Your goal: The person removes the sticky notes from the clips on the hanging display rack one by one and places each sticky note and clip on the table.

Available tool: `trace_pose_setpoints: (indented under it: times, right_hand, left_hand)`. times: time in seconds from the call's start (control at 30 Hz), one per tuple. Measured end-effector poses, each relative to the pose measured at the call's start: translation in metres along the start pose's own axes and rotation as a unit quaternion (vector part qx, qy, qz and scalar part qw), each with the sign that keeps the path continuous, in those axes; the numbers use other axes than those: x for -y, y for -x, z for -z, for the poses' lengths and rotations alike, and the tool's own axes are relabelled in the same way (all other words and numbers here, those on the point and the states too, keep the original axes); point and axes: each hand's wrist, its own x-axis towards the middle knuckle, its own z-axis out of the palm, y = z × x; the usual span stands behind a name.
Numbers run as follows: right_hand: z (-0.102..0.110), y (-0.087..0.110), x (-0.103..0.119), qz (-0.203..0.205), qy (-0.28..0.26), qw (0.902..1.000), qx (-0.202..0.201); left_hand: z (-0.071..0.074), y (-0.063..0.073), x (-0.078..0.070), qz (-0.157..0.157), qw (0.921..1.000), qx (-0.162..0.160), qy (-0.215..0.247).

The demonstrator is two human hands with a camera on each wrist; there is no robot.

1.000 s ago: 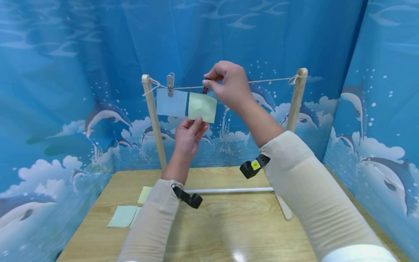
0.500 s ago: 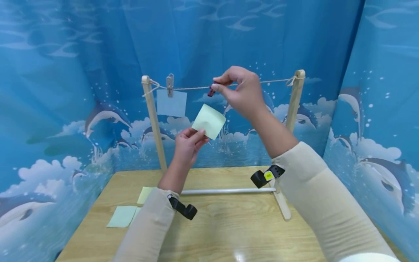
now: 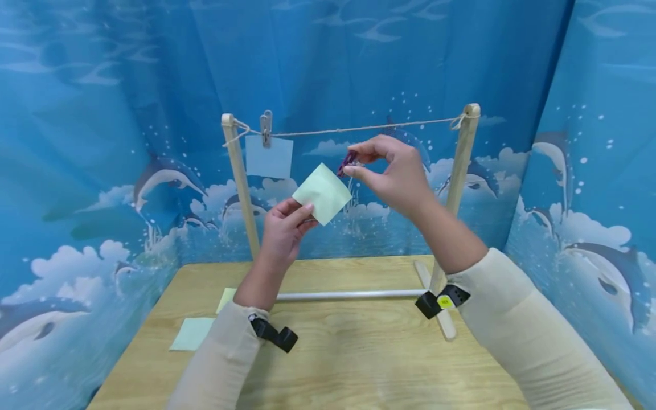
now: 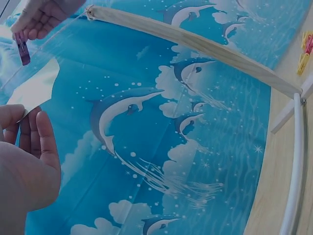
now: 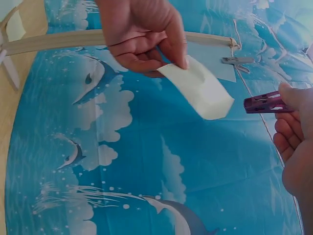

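Observation:
My left hand (image 3: 282,233) pinches a pale green paper note (image 3: 323,193) between thumb and fingers at its lower left edge. The note is tilted like a diamond, below the string (image 3: 369,126). Between its thumb and index finger, my right hand (image 3: 397,173) pinches a dark purple clothespin (image 3: 346,164), also seen in the right wrist view as a purple clothespin (image 5: 261,104). The clothespin's free end points at the note's upper right side, with a small gap between. Farther left, a grey clothespin (image 3: 266,131) holds a light blue note (image 3: 270,159) on the string.
The string runs between a left wooden post (image 3: 240,188) and a right wooden post (image 3: 459,156). A white rod (image 3: 353,295) joins them low down. Green notes (image 3: 192,334) lie at the table's left. Yellow and red clothespins (image 4: 305,53) show in the left wrist view.
The green note has come down from beside the blue note and turned to a diamond. My right hand has moved right and down from the string, still pinching the purple clothespin.

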Motion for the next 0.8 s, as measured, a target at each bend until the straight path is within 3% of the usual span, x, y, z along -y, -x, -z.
trace_pose_setpoints:
  times: [0.3,0.57,0.8]
  right_hand:
    - [0.000,0.026,-0.001,0.023,-0.062,0.9977,-0.016]
    - [0.007,0.046,-0.003,0.027,-0.114,0.9920,-0.047]
    - [0.016,0.070,-0.013,-0.005,-0.131,0.9912,-0.022]
  left_hand:
    - [-0.003,0.014,-0.004,-0.019,0.9992,0.033,-0.012]
    - [0.003,0.022,-0.004,0.016,0.9978,0.020,-0.061]
    - [0.010,0.027,-0.001,0.026,0.9951,0.027,-0.092]
